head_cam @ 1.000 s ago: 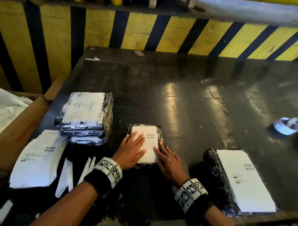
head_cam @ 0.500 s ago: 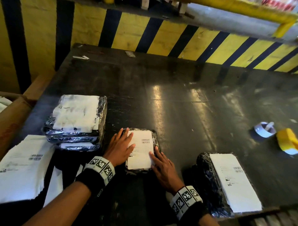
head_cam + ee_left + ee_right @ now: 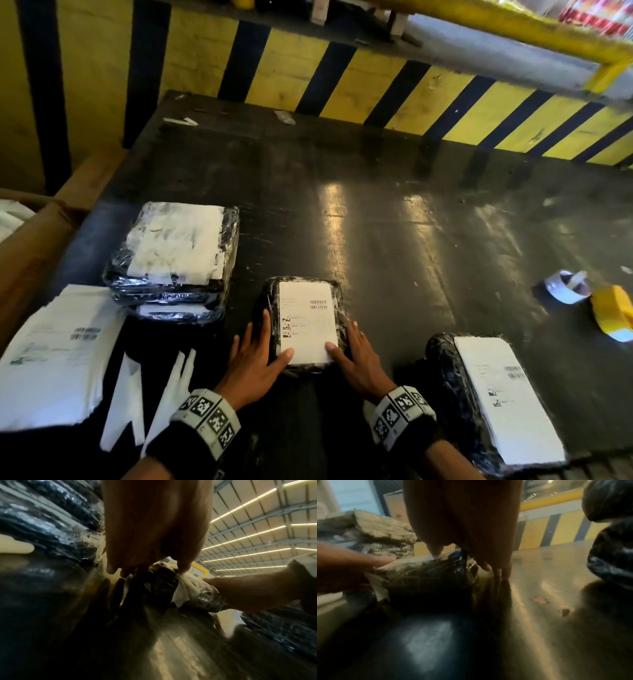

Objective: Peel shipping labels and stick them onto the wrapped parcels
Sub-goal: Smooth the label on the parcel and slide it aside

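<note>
Two hands frame the small parcel [image 3: 305, 325] at the near middle of the table [image 3: 411, 222]: the left hand [image 3: 255, 365] and right hand [image 3: 359, 363] lie flat, fingers straight and slightly apart, thumbs pressing the label [image 3: 306, 318] corners, probably so it sticks.
</note>
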The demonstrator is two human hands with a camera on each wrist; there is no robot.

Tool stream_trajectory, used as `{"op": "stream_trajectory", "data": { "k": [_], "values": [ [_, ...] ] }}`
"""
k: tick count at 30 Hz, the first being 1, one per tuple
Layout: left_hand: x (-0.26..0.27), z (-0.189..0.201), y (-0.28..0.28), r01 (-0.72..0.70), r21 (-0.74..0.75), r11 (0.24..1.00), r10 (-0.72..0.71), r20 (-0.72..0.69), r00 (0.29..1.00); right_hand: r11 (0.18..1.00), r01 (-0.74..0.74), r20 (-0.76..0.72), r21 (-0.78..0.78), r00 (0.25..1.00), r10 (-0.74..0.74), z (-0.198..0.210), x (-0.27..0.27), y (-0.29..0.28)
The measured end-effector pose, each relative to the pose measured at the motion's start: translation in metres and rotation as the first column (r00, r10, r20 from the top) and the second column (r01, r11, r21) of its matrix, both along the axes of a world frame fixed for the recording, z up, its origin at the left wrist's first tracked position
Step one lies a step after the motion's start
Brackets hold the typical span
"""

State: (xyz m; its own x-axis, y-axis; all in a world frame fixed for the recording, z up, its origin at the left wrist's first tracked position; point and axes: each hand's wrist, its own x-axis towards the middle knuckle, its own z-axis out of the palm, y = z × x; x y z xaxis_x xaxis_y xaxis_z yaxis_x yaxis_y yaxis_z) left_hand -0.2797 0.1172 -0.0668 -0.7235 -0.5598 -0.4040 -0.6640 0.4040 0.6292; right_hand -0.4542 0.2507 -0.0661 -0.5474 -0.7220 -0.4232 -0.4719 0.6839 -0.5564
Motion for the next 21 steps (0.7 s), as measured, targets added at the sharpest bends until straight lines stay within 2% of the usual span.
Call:
{"op": "stream_trajectory", "data": {
  "k": [4, 9, 13, 15, 17, 19, 21],
  "values": [
    [0.001, -0.001, 0.000, -0.067, 0.077, 0.995, 0.074, -0.088, 0.993, 0.972, 0.050, 0.176, -0.230, 0.984, -0.009, 0.005, 0.009, 0.001],
    [0.008, -0.001, 0.002, -0.174, 0.213, 0.961, 0.210, -0.159, 0.965, 0.875, 0.211, 0.334, -0.436, 0.941, -0.060, 0.015, 0.018, 0.008],
    [0.007, 0.017, 0.015, -0.214, 0.202, 0.956, 0.255, -0.209, 0.944, 0.855, 0.278, 0.389, -0.439, 0.916, -0.098, 0.024, 0.019, 0.017],
    [0.004, 0.031, 0.025, -0.222, 0.188, 0.957, 0.262, -0.229, 0.937, 0.835, 0.320, 0.456, -0.447, 0.885, -0.094, 0.032, 0.015, 0.023],
    [0.000, 0.043, 0.036, -0.243, 0.239, 0.940, 0.306, -0.278, 0.910, 0.810, 0.377, 0.529, -0.449, 0.843, -0.099, 0.039, 0.007, 0.028],
    [-0.006, 0.046, 0.049, -0.263, 0.287, 0.921, 0.357, -0.350, 0.866, 0.786, 0.417, 0.571, -0.456, 0.815, -0.101, 0.049, -0.003, 0.037],
    [-0.012, 0.040, 0.062, -0.301, 0.238, 0.923, 0.371, -0.349, 0.861, 0.776, 0.432, 0.581, -0.459, 0.807, -0.106, 0.061, -0.013, 0.050]
  ]
}}
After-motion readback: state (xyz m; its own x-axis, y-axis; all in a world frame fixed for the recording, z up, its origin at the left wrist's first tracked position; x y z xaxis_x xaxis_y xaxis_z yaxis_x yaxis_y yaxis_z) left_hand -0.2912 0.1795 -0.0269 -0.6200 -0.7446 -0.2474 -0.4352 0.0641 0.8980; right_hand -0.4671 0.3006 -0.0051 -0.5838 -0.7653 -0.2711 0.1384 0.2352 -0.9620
